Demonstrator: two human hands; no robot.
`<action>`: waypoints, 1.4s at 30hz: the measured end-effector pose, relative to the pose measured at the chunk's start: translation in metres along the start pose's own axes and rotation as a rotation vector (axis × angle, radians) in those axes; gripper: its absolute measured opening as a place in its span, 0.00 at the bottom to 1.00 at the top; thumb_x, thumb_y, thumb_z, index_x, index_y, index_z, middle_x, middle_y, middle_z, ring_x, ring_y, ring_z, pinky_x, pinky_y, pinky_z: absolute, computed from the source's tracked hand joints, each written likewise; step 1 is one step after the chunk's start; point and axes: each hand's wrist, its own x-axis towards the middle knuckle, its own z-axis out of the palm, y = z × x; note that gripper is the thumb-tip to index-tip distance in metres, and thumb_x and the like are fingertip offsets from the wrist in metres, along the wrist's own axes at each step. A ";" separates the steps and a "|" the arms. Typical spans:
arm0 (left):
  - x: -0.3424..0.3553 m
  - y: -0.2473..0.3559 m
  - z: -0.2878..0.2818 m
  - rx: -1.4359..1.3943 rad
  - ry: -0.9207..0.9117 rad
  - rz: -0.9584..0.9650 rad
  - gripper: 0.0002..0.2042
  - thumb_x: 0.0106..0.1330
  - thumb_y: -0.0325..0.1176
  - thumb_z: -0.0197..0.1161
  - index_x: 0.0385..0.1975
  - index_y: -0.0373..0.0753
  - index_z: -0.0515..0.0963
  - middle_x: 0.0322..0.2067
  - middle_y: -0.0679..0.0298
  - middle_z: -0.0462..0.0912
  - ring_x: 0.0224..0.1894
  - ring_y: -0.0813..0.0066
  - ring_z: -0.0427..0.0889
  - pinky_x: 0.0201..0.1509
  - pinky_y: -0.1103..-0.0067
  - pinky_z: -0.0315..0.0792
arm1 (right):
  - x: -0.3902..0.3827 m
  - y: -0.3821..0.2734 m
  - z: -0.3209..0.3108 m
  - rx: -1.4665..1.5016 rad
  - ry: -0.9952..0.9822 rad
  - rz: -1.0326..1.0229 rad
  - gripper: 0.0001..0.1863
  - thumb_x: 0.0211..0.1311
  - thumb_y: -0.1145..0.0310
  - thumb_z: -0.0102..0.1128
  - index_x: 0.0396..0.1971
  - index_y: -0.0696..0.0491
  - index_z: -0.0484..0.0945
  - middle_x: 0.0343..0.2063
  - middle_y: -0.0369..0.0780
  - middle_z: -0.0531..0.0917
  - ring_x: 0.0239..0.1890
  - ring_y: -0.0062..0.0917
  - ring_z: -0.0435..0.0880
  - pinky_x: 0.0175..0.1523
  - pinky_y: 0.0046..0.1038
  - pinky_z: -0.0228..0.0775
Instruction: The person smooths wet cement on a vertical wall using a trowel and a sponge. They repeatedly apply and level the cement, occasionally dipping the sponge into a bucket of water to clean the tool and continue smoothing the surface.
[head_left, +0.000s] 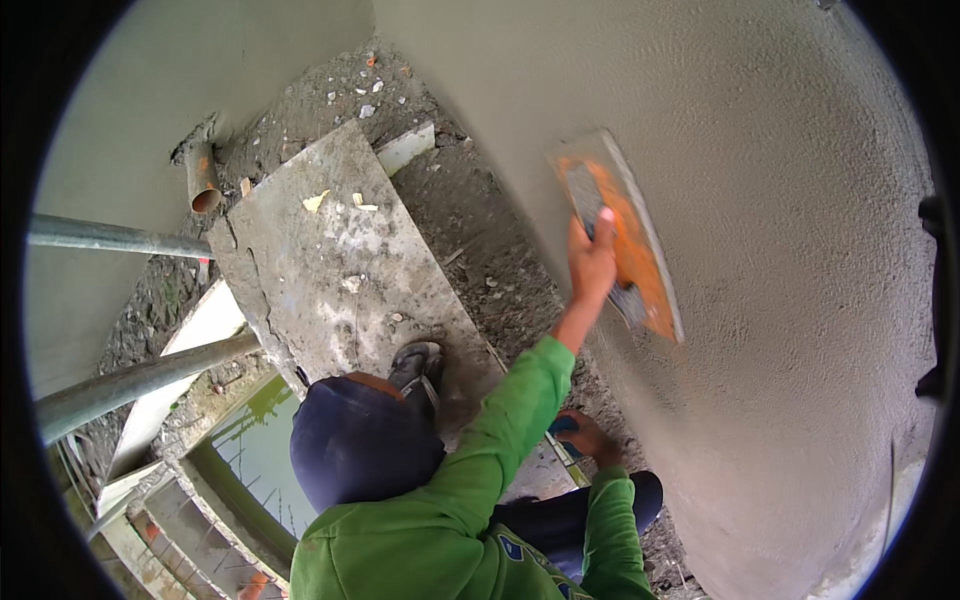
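Neither of my hands shows in the head view. Below me a co-worker in a green long-sleeved top (pixel 400 545) and dark head covering (pixel 355 440) crouches by the grey plastered wall (pixel 780 230). One hand of that person (pixel 590 260) grips the handle of a trowel (pixel 640 290) with an orange-smeared plate, lying against the plaster. The person's other hand (pixel 585 435), lower and near the wall's foot, is around a dark blue object (pixel 563 425) that I cannot make out clearly.
A dirty board (pixel 300 230) lies over rubble, with the person's shoe (pixel 410 370) on it. Two metal poles (pixel 140 385) cross the left side. A pipe (pixel 205 185) sticks from another plastered wall (pixel 140 100). A greenish water-filled pit (pixel 260 460) lies lower left.
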 end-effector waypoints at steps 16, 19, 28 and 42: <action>0.095 0.004 -0.072 -0.161 0.141 -0.149 0.17 0.73 0.48 0.59 0.36 0.38 0.71 0.22 0.72 0.71 0.19 0.81 0.67 0.22 0.78 0.66 | 0.014 -0.044 0.012 0.056 -0.029 -0.024 0.30 0.52 0.65 0.70 0.58 0.50 0.75 0.56 0.43 0.79 0.57 0.30 0.78 0.62 0.32 0.69; 0.105 -0.072 -0.129 -0.168 0.240 -0.382 0.18 0.72 0.51 0.60 0.35 0.41 0.72 0.16 0.71 0.71 0.14 0.79 0.68 0.16 0.77 0.60 | 0.023 -0.025 0.017 0.029 -0.059 -0.155 0.28 0.53 0.66 0.70 0.57 0.50 0.76 0.56 0.41 0.79 0.56 0.29 0.78 0.61 0.32 0.70; 0.012 -0.073 -0.050 -0.181 -0.005 -0.297 0.19 0.70 0.54 0.62 0.34 0.42 0.73 0.24 0.70 0.73 0.18 0.81 0.69 0.22 0.81 0.64 | 0.022 -0.017 0.016 0.030 -0.029 -0.006 0.29 0.55 0.66 0.70 0.59 0.51 0.75 0.41 0.39 0.85 0.41 0.25 0.83 0.47 0.30 0.77; -0.048 -0.105 -0.037 -0.401 0.202 -0.570 0.18 0.71 0.49 0.61 0.50 0.43 0.73 0.31 0.69 0.76 0.22 0.81 0.72 0.24 0.80 0.67 | 0.007 -0.019 0.029 0.120 0.009 -0.089 0.27 0.58 0.66 0.67 0.59 0.48 0.74 0.41 0.37 0.82 0.37 0.21 0.80 0.40 0.28 0.75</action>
